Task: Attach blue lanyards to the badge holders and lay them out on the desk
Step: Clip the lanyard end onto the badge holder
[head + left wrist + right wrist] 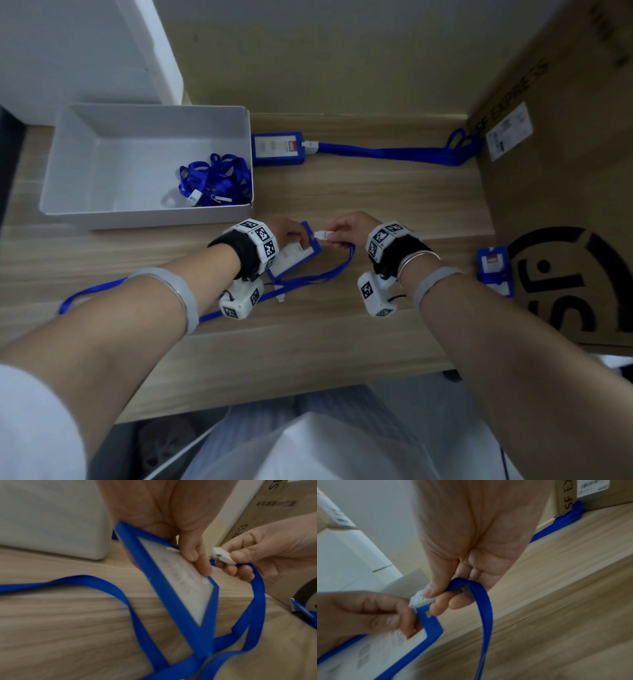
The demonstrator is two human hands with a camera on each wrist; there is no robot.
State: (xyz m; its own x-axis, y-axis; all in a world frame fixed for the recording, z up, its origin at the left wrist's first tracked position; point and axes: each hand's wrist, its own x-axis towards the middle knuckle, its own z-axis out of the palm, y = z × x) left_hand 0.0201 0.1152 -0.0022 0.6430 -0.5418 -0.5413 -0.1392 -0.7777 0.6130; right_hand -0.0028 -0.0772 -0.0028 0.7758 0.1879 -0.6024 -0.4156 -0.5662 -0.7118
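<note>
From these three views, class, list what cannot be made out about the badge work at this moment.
- Printing on the held badge holder: motion-blurred in both wrist views, too small in the head view.
- Whether the white clip is hooked into the slot: right hand fingers cover it.
- Number of lanyards in the tray: tangled together.
- Spare holders: blurred.

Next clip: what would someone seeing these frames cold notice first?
First, at mid-desk, the left hand grips a blue-framed badge holder while the right hand pinches the white plastic clip of a blue ribbon lanyard at its top edge. Behind them lies a finished badge holder with its lanyard stretched out, beside a white rectangular tray holding tangled spare blue lanyards.
</note>
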